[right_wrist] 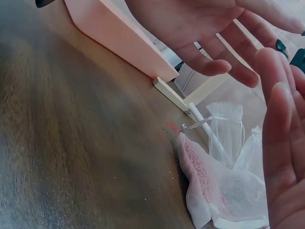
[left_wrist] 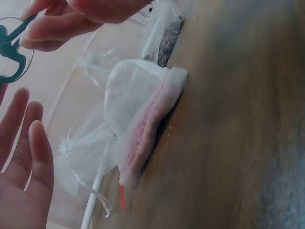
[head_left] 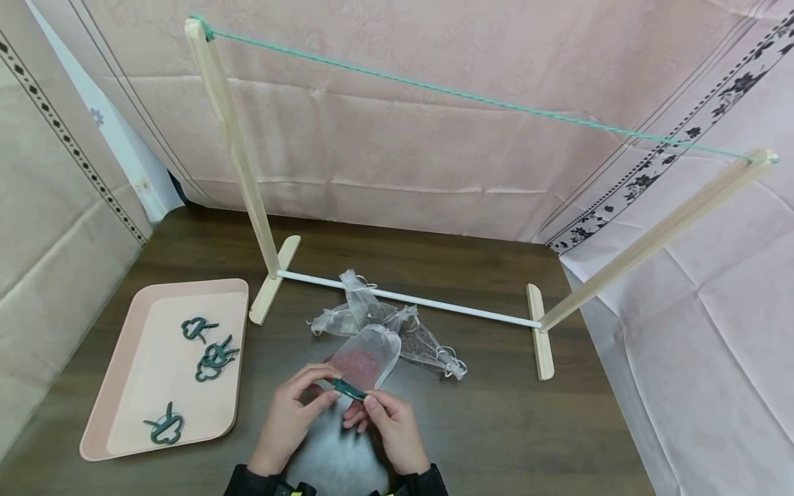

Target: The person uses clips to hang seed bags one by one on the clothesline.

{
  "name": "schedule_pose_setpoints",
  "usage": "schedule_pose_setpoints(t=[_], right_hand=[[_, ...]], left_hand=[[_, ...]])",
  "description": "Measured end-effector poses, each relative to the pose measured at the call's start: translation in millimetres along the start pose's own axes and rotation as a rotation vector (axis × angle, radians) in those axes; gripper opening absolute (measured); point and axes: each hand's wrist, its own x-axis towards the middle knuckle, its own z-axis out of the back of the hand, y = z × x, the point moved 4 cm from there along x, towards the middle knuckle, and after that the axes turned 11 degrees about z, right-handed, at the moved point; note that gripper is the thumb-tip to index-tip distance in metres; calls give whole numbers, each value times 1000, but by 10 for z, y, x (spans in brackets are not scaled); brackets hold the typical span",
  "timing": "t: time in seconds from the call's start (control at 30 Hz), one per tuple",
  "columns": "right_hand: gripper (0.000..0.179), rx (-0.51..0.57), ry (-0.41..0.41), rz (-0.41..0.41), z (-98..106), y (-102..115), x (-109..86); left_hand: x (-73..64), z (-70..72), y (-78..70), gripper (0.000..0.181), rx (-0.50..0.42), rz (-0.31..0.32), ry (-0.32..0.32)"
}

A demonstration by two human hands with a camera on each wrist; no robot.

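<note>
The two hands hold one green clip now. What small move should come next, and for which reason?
Probably, the left hand and right hand should bring the green clip to the pale end of the pink-filled bag: both hands already hold the clip, and that bag lies close by on the table, with no clip visible on it.

Possibly home: dark wood-grain tabletop [head_left: 496,413], patterned cloth hangings [head_left: 403,158] around it.
</note>
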Motion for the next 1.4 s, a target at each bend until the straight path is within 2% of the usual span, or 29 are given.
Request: schedule_pose_setpoints(t=[0.13,0.27,0.5,0.57,0.67,0.77,0.8,0.87,0.93,1.0,1.07,1.17,1.3,1.4], right_hand=[[32,-4,-36,5,41,-10,-24],[30,-25,-108,14,117,-19,-38],[34,-36,-239,51,262,-10,-18],[35,-39,-281,43,295,0,-19],[37,-44,-326,61,366,-73,-42],[38,-61,-341,120,454,-195,-70],[35,-48,-333,164,491,-255,-79],[33,-24,-319,223,522,-273,-84],[31,2,-313,243,552,-285,-89],[31,32,-330,228,538,-192,-80],[35,31,-362,173,486,-26,-69],[38,24,-399,125,455,85,-64],[34,8,-418,114,584,-182,-114],[31,36,-426,153,697,-439,-158]], left_hand=[[-5,-45,-1,25,-71,37,61],[28,-71,-37,24,-90,61,73],[171,-81,-105,21,-12,109,-26],[218,-101,-110,23,-6,141,-55],[324,-149,44,29,-8,199,-109],[428,-201,205,37,11,227,-156],[465,-219,261,39,35,225,-172],[511,-252,274,41,76,216,-184],[550,-287,280,45,116,208,-176],[576,-322,291,47,158,201,-161],[596,-358,304,50,206,191,-145],[623,-413,321,54,282,166,-131],[671,-491,366,62,360,141,-114],[699,-540,417,68,389,148,-105]])
